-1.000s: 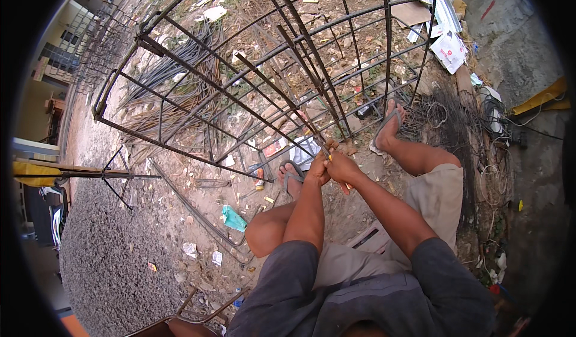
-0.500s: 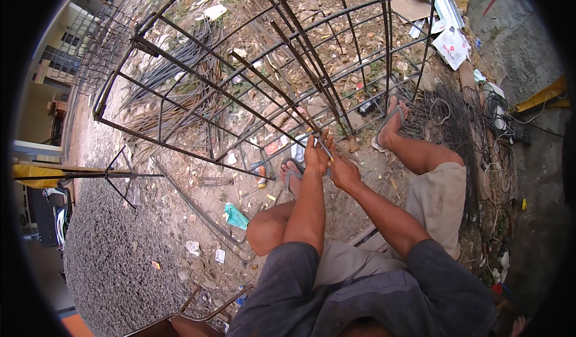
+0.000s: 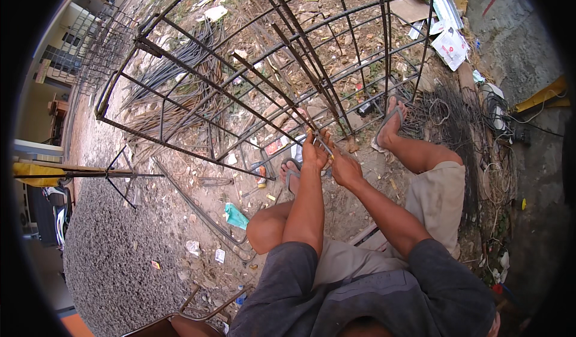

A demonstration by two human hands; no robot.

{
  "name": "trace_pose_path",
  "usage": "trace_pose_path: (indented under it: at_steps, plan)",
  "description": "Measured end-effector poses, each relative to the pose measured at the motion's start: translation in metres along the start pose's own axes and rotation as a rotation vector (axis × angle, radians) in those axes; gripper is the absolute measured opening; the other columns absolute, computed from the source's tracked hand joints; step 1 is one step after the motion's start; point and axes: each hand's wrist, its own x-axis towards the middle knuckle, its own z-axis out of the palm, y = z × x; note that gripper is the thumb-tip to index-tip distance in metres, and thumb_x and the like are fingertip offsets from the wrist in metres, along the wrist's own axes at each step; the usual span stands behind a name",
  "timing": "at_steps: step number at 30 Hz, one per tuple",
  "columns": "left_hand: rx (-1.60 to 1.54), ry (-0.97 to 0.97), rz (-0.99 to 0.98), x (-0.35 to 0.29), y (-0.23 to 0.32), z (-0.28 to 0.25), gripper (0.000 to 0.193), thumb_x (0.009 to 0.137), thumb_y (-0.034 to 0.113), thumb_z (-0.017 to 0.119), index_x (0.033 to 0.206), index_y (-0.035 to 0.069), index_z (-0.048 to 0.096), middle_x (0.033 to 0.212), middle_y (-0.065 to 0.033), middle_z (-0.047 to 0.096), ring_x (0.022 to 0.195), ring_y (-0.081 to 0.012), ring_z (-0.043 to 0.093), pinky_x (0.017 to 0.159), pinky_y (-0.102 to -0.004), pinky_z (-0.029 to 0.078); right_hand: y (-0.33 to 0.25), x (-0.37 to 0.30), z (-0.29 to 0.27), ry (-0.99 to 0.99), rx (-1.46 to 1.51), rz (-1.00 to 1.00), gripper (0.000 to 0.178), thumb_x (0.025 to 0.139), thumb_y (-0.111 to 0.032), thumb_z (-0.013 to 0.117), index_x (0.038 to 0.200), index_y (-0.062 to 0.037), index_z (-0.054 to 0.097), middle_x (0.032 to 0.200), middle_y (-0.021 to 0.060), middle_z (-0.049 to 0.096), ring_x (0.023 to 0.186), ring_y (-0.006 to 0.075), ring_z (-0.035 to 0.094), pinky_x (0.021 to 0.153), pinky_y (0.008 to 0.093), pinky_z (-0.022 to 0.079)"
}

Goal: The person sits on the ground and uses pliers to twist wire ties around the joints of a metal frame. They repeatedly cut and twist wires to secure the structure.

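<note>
A cage of dark steel rebar (image 3: 198,66) with crossing bars and square stirrups stands in front of me, its near end reaching my hands. My left hand (image 3: 314,151) is palm up at the end of a bar, its fingers curled around the steel there. Just right of it, my right hand (image 3: 347,168) is closed on a thin metal tool (image 3: 324,146) that points up at the bar joint. A small yellow-orange spot shows by the right fingers. The tool's jaws and any tie wire are too small to make out.
Loose rebar (image 3: 180,76) lies in a heap beyond the cage. A gravel pile (image 3: 120,247) spreads at left. Bundled thin wire (image 3: 444,118) and a cable coil (image 3: 497,112) lie at right. A teal bag (image 3: 236,216) and scattered litter lie near my sandalled feet.
The left end of the cage has shifted slightly right. My hands stay at the same joint, with the left one a little lower and its fingers slightly changed.
</note>
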Motion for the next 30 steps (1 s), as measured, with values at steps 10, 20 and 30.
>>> trace_pose_path:
  at_steps: [10,20,30]
  plan:
    - [0.005,0.019,-0.056,0.0,0.008,0.007,0.037,0.104,0.033,0.043,0.124,0.003,0.047,0.106,-0.0115,0.065,0.093,-0.0256,0.066,0.079,-0.0419,0.054,0.007,0.0,0.006,-0.052,0.085,0.106,0.036,0.098,-0.026,0.051,0.128,-0.0067,0.047,0.106,0.0262,0.066,0.1,0.0459,0.063,0.085,0.0558,0.046]
    - [-0.048,0.055,0.0,0.002,0.005,0.002,0.031,0.104,0.031,0.044,0.116,0.003,0.052,0.099,-0.0117,0.066,0.09,-0.0243,0.068,0.082,-0.0425,0.055,0.006,0.0,0.014,-0.005,0.086,0.037,0.039,0.098,-0.024,0.051,0.132,-0.0064,0.047,0.108,0.0282,0.065,0.103,0.0489,0.061,0.089,0.0561,0.046]
    - [0.064,0.174,-0.005,-0.013,-0.02,0.016,0.068,0.097,0.061,0.045,0.127,0.0,0.047,0.105,-0.0148,0.065,0.096,-0.0271,0.061,0.085,-0.0425,0.049,0.07,0.026,-0.012,-0.915,1.555,0.248,0.034,0.099,-0.041,0.059,0.101,-0.0079,0.053,0.072,0.0029,0.059,0.059,0.0125,0.06,0.05,0.0291,0.051]
